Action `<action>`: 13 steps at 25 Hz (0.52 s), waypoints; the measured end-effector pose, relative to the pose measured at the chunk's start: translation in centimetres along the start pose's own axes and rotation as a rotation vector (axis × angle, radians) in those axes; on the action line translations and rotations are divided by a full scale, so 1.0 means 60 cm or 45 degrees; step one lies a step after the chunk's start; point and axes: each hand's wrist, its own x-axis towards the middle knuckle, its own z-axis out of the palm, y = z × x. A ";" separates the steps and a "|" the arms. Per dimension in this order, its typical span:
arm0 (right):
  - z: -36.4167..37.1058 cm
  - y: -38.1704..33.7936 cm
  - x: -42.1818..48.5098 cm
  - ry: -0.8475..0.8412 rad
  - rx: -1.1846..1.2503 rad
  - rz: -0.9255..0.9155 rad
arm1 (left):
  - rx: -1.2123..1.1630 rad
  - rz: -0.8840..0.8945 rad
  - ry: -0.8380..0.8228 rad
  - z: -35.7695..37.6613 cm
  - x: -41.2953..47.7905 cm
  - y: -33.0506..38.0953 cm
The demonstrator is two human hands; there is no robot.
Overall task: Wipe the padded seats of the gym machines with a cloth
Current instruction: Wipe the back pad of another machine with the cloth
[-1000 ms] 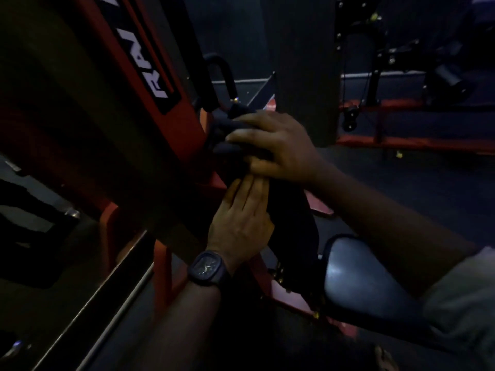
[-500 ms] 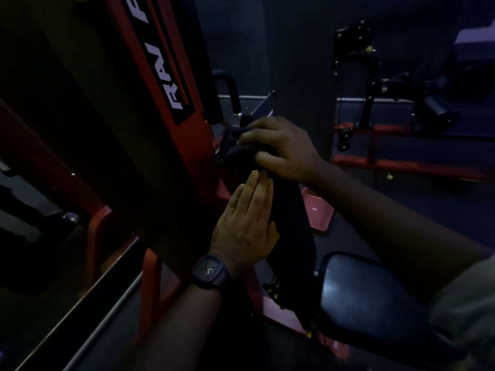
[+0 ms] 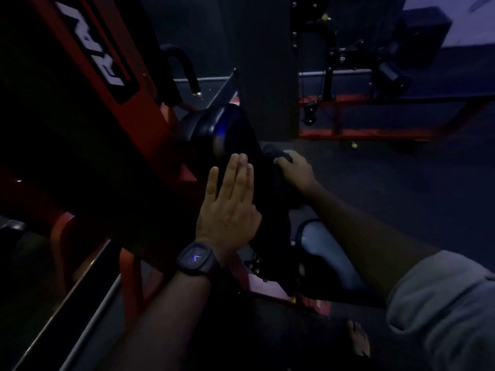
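Observation:
A black upright pad (image 3: 230,135) of a red gym machine stands in the middle of the dim view. My left hand (image 3: 230,204), with a dark watch on the wrist, lies flat with straight fingers against the pad's left side. My right hand (image 3: 297,170) grips a dark cloth (image 3: 276,152) on the pad's right side, partly hidden behind the pad. Below it a black padded seat (image 3: 329,253) shows under my right forearm.
The machine's red frame (image 3: 107,84) with white lettering rises at the left. A curved black handle (image 3: 179,65) sits behind the pad. A dark pillar (image 3: 267,65) stands behind, and another red-framed machine (image 3: 375,116) at the back right. Dark floor lies to the right.
My right hand slid with the cloth from the top of the pad down its right side, uncovering the pad's top. My left hand stayed flat on the left side.

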 end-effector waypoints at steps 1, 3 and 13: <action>-0.009 0.035 -0.017 0.073 0.174 0.110 | -0.009 0.002 -0.015 0.005 -0.003 0.009; -0.019 0.090 -0.056 0.184 0.572 0.364 | -0.094 -0.010 -0.035 0.009 -0.003 0.029; -0.207 0.087 -0.135 0.353 1.003 -0.005 | -1.638 -0.389 -0.462 -0.045 0.176 0.260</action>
